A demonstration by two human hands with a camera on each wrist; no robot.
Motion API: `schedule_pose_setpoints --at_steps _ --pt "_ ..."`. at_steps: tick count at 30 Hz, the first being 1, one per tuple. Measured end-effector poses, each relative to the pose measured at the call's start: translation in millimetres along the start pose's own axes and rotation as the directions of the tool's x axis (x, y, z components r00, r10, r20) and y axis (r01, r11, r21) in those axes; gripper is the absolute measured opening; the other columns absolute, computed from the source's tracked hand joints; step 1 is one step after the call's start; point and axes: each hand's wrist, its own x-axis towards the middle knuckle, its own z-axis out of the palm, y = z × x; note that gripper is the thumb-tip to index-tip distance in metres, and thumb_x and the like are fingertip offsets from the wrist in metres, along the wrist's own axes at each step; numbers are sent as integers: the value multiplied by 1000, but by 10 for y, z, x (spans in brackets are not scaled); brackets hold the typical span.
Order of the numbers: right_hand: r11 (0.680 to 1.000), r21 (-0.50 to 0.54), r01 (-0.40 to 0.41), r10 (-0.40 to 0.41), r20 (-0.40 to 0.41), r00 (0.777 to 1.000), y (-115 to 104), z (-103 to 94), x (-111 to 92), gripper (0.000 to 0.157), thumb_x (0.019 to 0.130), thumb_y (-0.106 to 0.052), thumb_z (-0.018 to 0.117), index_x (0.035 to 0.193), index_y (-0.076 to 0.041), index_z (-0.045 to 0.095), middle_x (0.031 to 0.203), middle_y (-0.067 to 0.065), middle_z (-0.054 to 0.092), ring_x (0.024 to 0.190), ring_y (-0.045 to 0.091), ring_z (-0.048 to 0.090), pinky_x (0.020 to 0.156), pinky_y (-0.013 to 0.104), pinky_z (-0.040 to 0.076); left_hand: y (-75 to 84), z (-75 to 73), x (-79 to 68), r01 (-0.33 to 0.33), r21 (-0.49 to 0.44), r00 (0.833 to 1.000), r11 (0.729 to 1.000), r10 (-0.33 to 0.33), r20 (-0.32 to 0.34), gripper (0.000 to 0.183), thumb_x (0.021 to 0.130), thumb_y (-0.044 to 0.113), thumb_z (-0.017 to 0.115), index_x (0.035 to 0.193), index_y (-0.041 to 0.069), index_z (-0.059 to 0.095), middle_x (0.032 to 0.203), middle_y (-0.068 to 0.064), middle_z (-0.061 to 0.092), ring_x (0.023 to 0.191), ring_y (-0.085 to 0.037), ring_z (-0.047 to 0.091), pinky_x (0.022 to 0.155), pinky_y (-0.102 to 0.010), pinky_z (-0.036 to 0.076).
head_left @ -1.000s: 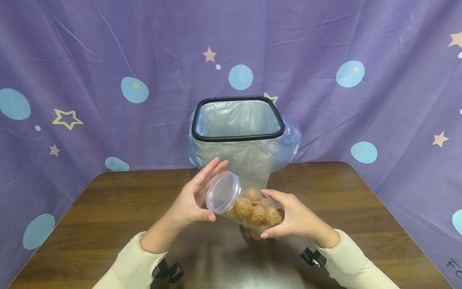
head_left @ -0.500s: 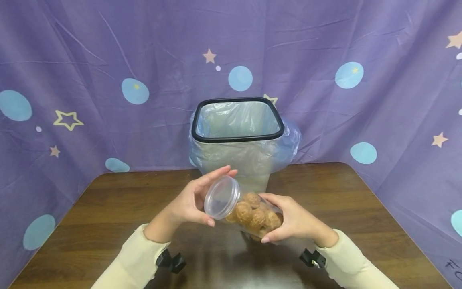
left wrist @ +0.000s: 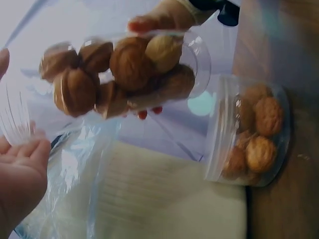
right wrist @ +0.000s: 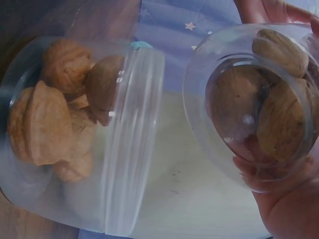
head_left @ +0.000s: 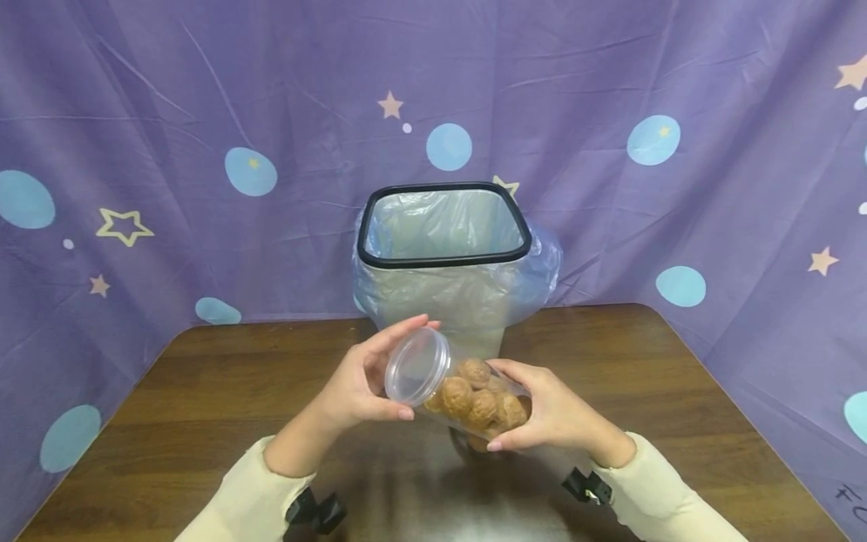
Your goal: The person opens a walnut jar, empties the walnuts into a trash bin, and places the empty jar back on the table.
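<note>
A clear plastic jar of walnuts (head_left: 482, 406) is held tilted above the table, its translucent lid (head_left: 418, 366) facing left. My right hand (head_left: 558, 410) grips the jar near its base, thumb below and fingers above. My left hand (head_left: 369, 380) is at the lid end, thumb and fingertips at opposite sides of the lid's rim. In the left wrist view, the left hand (left wrist: 22, 172) has its fingertips against the lid. A second lidded jar of walnuts (left wrist: 251, 132) stands on the table, mostly hidden behind the held jar in the head view.
A pale bin (head_left: 450, 301) with a black rim and a bluish plastic liner (head_left: 542, 260) stands behind the hands at the back of the wooden table (head_left: 223, 391). A purple patterned curtain (head_left: 325, 98) hangs behind and on both sides.
My left hand has shifted about the lid, its fingers drawing down closer to the rim since a second ago. The jar and my right hand have barely moved.
</note>
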Motion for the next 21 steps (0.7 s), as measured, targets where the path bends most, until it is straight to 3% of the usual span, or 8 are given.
schedule_pose_setpoints --at_steps 4,7,15,19,21 --pt "999 -31 -11 11 -9 1000 3 6 0 81 61 -36 88 128 -9 53 117 0 64 101 12 60 89 33 50 -11 54 -51 33 -32 997 999 -35 -73 86 71 9 81 142 -4 33 143 -8 46 126 -19 45 99 -32 44" --pt "998 -51 -43 42 -18 999 1 9 1 81 60 -37 88 128 -8 53 117 -1 63 102 12 60 88 32 50 5 104 -81 95 -52 982 994 -102 -157 84 71 6 80 142 -3 35 141 -6 47 124 -18 47 98 -30 45" --pt "992 -118 -53 44 -70 997 15 26 20 86 57 -36 89 127 -4 52 116 3 63 99 12 60 83 34 53 85 242 -95 258 -47 891 965 -256 -374 85 71 8 81 140 -7 34 143 -21 41 122 -15 49 99 -25 43" --pt "986 -161 -51 36 -97 995 36 41 26 87 56 -36 89 127 -3 52 116 3 63 100 13 60 86 37 52 94 306 -76 303 -86 842 949 -309 -443 85 70 5 80 141 -5 34 143 -20 40 120 -16 50 98 -24 43" --pt "984 -167 -54 37 -104 994 45 46 26 87 55 -35 90 127 -2 52 116 4 63 101 14 60 86 38 52 89 323 -66 308 -106 830 945 -322 -456 86 70 4 79 142 -5 33 143 -19 40 119 -15 50 98 -24 43"
